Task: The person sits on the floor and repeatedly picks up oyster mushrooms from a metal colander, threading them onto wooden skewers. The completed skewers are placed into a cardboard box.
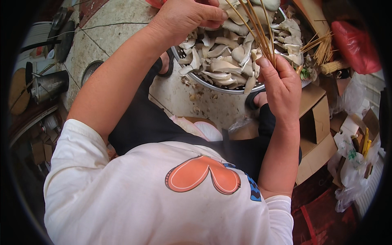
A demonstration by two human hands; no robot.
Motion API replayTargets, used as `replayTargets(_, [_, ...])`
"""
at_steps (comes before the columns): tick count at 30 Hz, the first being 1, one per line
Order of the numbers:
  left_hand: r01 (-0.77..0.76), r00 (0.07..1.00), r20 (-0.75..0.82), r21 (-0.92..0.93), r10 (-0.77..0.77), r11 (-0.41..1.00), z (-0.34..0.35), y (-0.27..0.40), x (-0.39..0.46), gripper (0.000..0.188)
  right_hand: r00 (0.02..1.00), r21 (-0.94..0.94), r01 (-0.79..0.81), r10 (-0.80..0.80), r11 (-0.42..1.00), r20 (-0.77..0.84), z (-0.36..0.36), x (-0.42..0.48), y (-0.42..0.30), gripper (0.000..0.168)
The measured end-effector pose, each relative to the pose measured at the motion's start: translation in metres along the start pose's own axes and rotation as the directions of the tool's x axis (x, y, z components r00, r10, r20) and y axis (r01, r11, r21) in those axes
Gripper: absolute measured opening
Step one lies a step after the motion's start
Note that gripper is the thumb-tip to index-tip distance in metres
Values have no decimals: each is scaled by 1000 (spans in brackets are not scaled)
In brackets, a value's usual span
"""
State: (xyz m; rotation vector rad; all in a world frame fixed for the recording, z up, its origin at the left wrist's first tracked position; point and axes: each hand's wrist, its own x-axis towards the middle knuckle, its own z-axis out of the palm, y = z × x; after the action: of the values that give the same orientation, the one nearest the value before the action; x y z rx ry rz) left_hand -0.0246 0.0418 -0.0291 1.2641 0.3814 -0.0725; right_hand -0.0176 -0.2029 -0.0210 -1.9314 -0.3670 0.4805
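My right hand (283,85) is closed around the lower ends of several thin bamboo skewers (260,36), which fan upward past the top of the view. Torn oyster mushrooms (226,65) heap up behind them in a wide perforated metal basin (221,89) on the floor between my feet. At the top, my left hand (190,18) hovers over the basin's left side, thumb and fingers bent close together near the skewers. Whether anything is pinched between those fingertips cannot be made out. More mushroom pieces (289,39) lie at the basin's right side.
To the right are a loose bundle of skewers (326,50), a red plastic bag (355,47) and an open cardboard box (320,119). Clear plastic bags (352,162) sit farther down. A metal pot (51,87) lies at left. Scraps dot the tiled floor (180,99).
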Motion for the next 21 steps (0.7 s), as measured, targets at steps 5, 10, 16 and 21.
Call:
replayTargets(5, [68,996,83,-321,-44,945,-5,5,1,8,1000,-22,18,-18,1000,7,0,1,0,22])
replayTargets(10, [53,999,24,-360,-47,932,-12,4,3,12,1000,29,-8,8,1000,-28,2,1,-2,20])
replayTargets(16, [-17,985,-160,-470,-67,883,-23,8,12,18,995,212,-79,89,974,-39,-2,-1,-4,16])
replayTargets(21, [-70,975,-217,-500,-47,863,-32,14,16,21,993,252,-104,115,962,-31,-3,-3,-8,12])
